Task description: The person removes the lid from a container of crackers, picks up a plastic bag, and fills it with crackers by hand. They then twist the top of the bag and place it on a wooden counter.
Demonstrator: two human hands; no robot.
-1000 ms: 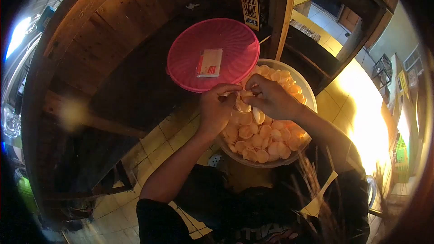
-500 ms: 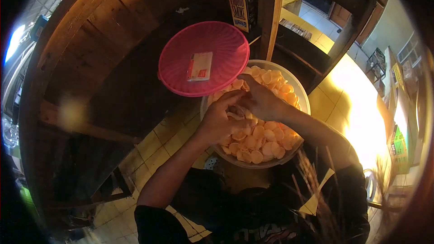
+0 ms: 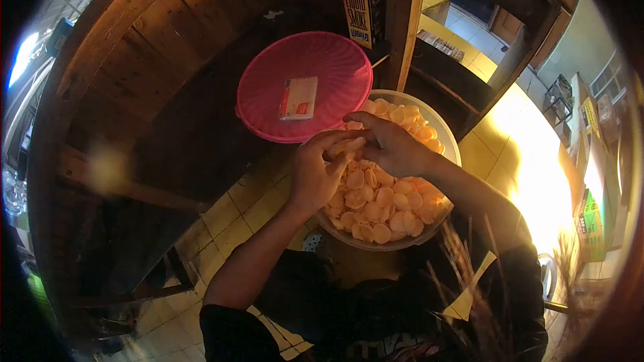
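Grip closed: left hand [image 3: 314,175] and right hand [image 3: 397,151] pinch one cracker [image 3: 351,144] between fingertips, raised above bowl [image 3: 448,139]; half-second ago both dug lower.

A round pink ribbed lid [image 3: 329,60] sits at upper centre, over the dark wooden counter [image 3: 168,87]. A small white-and-red packet [image 3: 299,98] lies flat on its middle. Just above it, a box lettered "Liquid Smoke" [image 3: 361,7] stands upright beside a wooden post [image 3: 404,20]. Pale floor tiles [image 3: 235,218] show at lower left, and more at right are sunlit.
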